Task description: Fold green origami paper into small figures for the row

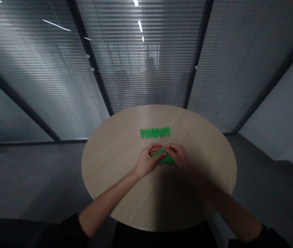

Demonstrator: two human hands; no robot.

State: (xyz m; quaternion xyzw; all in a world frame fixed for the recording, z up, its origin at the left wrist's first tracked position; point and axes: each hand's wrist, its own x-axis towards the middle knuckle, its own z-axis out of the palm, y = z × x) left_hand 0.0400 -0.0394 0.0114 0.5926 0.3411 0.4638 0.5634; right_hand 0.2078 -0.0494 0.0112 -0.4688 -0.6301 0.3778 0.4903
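Observation:
A green sheet of paper point(167, 159), folded into a triangle-like shape, is between my two hands above the middle of the round table. My left hand point(149, 157) grips its left side, with the thumb laid across the front face. On the right, my right hand point(177, 155) pinches the paper near its top corner and right side. Just beyond my fingers lies a row of several small green folded paper pieces point(154, 132), set side by side with points sticking up and down.
The light wooden round table point(110, 155) bears the paper row, and my shadow falls on its near right part. Behind it stand glass partitions with blinds point(146, 86) and dark frames. A pale wall point(285, 100) rises at the right, above the grey floor point(33, 179).

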